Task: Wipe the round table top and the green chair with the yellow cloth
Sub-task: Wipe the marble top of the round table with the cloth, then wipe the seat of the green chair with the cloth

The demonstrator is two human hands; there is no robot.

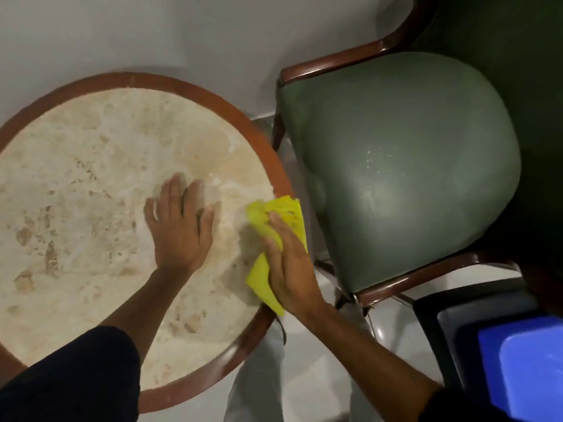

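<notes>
The round table top (91,166) is beige marbled stone with a reddish-brown wooden rim. My left hand (179,223) lies flat on the stone right of centre, fingers spread, holding nothing. My right hand (289,266) presses the yellow cloth (283,214) against the table's right edge, where the cloth hangs partly over the rim. The green chair (402,166), with a padded seat and dark wooden frame, stands just right of the table, a small gap from the cloth.
A dark bin with a blue lid (518,367) sits at the lower right, close to the chair's front. A white wall (152,32) runs behind the table. Pale floor tiles (304,360) show between table and chair.
</notes>
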